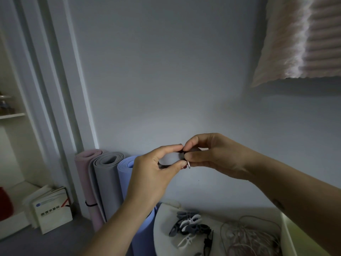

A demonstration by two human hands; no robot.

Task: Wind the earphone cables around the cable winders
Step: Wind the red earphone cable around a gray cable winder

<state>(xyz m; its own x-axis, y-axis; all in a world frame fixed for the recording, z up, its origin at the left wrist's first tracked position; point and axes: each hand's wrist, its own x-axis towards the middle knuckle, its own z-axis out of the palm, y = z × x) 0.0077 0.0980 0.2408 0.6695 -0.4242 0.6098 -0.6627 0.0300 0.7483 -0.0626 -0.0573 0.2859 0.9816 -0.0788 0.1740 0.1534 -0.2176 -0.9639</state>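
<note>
Both hands meet in mid-air: left hand point(156, 174) and right hand point(212, 157) each pinch a small dark piece point(181, 151), probably a winder, narrowly, to steady it. Spare winders point(190, 226) and tangled earphone cables point(249, 235) lie on the table point(162, 239) below.

dim, bluish-grey cast throughout; soft glow seen on wall point(166, 89) above hands; lines bent by wide-angle distortion at edges; corners softly blurred.

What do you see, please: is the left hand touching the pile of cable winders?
Apart. The head view shows the left hand held up high, with a clear gap above the cable winders lying below.
</note>
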